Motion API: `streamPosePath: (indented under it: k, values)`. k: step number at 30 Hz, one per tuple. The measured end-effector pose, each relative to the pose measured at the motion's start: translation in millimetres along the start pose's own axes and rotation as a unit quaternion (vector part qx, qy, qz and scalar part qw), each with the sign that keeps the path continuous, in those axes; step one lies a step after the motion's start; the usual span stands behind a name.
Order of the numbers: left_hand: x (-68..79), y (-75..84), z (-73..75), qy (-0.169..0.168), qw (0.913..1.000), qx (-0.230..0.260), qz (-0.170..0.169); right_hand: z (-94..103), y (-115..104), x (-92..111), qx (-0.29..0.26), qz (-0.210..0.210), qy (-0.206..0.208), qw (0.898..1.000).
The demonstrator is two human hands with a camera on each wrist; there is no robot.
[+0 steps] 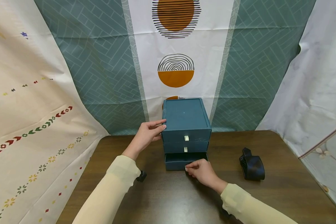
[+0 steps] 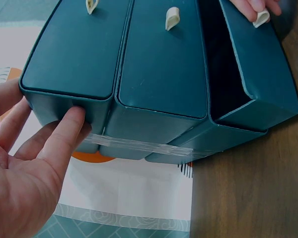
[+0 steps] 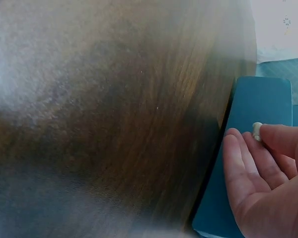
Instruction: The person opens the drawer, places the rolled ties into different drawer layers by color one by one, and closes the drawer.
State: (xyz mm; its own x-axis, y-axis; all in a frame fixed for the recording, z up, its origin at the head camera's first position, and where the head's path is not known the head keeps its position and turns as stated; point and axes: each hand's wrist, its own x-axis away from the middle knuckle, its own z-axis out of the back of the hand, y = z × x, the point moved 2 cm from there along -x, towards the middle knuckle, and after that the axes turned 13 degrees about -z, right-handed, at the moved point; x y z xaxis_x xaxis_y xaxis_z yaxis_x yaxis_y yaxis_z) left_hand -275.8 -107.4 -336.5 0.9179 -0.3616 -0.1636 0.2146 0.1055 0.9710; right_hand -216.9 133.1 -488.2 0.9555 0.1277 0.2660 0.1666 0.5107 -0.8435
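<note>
A dark teal chest of three stacked drawers [image 1: 186,115] stands on the wooden table, a pale pull tab on each front. The bottom drawer [image 1: 173,165] is pulled partway out, its dark inside showing. My right hand [image 1: 203,172] pinches that drawer's pull tab [image 3: 257,131] between thumb and fingers, knuckles close to the drawer front. With fingers mostly straight, my left hand [image 1: 147,135] rests against the left side of the chest near its top front corner. In the left wrist view, a fingertip [image 2: 75,115] presses on the side wall of the top drawer section.
To the right on the table [image 1: 168,199] lies a rolled black strap-like item [image 1: 252,166]. A patterned cloth [image 1: 100,62] hangs close behind the chest. Light fabric drapes down on the left [image 1: 30,124] and right [image 1: 322,81] sides of the table. Clear tape [image 2: 144,145] crosses the chest's side.
</note>
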Motion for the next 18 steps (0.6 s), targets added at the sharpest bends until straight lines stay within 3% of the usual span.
streamPosePath:
  k: [18]
  values:
    - [0.4,-0.2,-1.9,0.000,1.0000,-0.005,-0.001,-0.7,4.6,17.2,0.007,0.001,-0.038,0.999]
